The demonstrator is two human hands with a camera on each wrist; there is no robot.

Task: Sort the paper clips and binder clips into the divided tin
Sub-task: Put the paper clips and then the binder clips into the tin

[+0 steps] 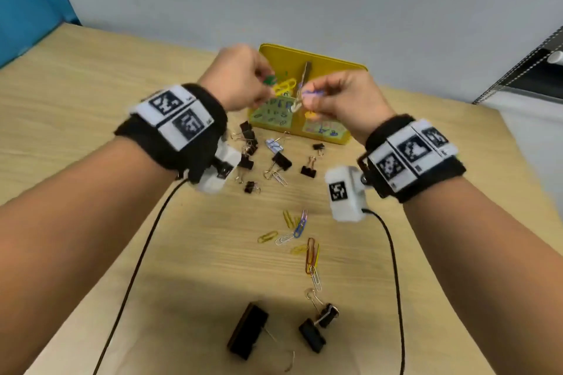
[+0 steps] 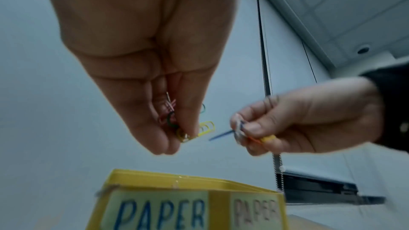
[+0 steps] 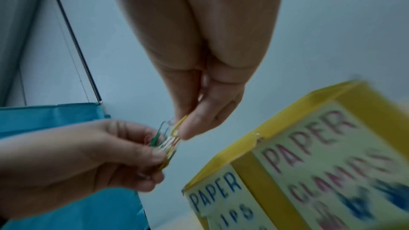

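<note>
Paper clips (image 2: 207, 128), coloured, a small bunch pinched in each hand above the yellow tin (image 1: 332, 67). Left hand (image 1: 240, 79) fingers closed on a green-and-yellow cluster; right hand (image 1: 344, 100) fingers on blue and yellow ones. Tin lay directly below both, its left compartment nearer the left hand. Binder clips (image 1: 281, 160) remained on the counter (image 1: 91, 85), nearer.

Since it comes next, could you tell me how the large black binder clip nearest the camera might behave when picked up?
The large black binder clip lies flat, so it probably won't roll. Its boxy body looks stiff. Its thin wire handles may swing loosely.
</note>
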